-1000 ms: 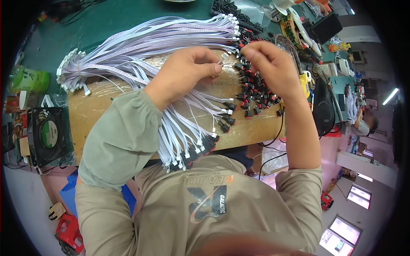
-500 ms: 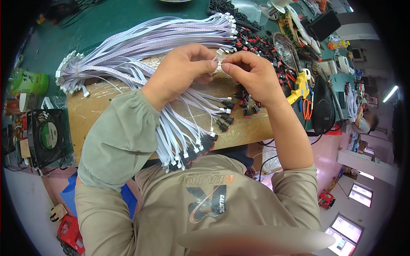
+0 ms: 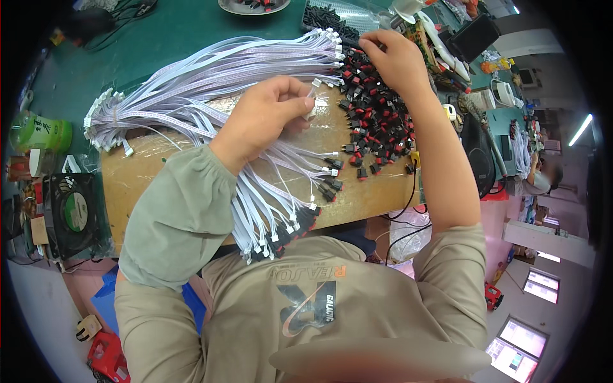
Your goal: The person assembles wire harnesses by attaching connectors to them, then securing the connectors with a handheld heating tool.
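Note:
My left hand (image 3: 265, 118) is closed, with thumb and fingers pinching a white ribbon cable near its small white connector (image 3: 317, 83), which sticks up above the fingertips. My right hand (image 3: 399, 60) is at the far right, over the upper edge of a pile of small black and red switches (image 3: 377, 121). Its thumb and forefinger are pressed close beside a tray (image 3: 369, 20) of short black tubes; anything between them is too small to make out. A thick bundle of white ribbon cables (image 3: 223, 60) lies beyond my left hand. Below it, other cables fan out towards me, their ends carrying black switches (image 3: 297, 230).
The brown work board (image 3: 153, 191) lies on a green table (image 3: 179, 25). A metal dish (image 3: 252, 7) sits at the far edge. A green bottle (image 3: 48, 131) and a black fan (image 3: 71, 210) stand at the left. Black wires (image 3: 408, 226) hang by the board's right corner.
My hands have come apart: the right has moved up and to the right, uncovering the switch pile. The left still pinches the cable. The whole view has shifted slightly.

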`<action>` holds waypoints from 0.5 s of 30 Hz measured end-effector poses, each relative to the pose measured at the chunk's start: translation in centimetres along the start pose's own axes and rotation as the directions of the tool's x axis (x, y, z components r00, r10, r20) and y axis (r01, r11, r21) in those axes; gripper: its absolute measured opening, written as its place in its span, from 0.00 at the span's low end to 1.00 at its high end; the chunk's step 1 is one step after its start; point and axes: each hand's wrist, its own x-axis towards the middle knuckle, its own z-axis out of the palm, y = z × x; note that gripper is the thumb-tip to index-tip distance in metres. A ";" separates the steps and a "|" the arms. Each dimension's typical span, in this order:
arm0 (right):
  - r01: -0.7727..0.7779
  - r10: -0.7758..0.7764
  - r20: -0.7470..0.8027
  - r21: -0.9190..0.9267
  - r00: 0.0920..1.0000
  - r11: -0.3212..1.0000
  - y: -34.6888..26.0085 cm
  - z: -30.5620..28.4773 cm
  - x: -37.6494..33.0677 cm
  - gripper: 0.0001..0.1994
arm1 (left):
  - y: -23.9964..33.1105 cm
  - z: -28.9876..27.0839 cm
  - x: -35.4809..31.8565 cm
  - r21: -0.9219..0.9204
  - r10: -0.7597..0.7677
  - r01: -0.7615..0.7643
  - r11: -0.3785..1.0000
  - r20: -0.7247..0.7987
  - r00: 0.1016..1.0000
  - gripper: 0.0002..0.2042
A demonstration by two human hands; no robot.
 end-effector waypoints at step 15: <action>0.078 -0.018 0.131 -0.473 0.991 0.877 4.6 3.8 7.1 0.12 | 0.2 -0.2 0.1 -0.141 -0.028 0.028 0.990 -0.002 1.000 0.11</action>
